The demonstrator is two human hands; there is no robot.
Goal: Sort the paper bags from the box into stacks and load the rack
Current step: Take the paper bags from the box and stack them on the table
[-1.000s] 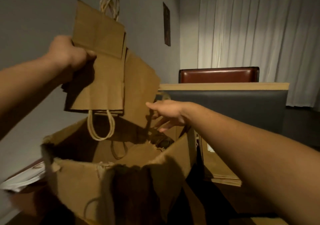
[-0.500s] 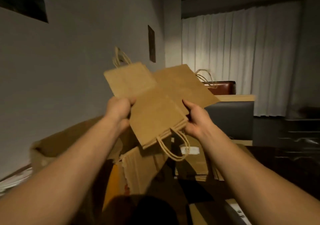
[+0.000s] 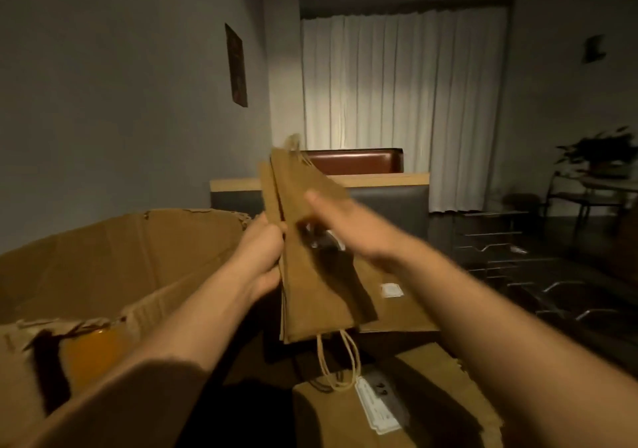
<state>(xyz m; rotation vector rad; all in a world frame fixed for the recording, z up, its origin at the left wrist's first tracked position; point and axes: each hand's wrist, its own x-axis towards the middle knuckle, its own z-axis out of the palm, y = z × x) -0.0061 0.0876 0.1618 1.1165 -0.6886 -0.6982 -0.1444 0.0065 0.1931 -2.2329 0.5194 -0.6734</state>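
The left hand (image 3: 264,252) grips the left edge of the paper bags (image 3: 310,257); the right hand (image 3: 348,230), fingers spread, lies flat on them, right of the box (image 3: 114,261).

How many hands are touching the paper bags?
2. The left hand grips the bags' left edge; the right hand lies flat, blurred, on their front.
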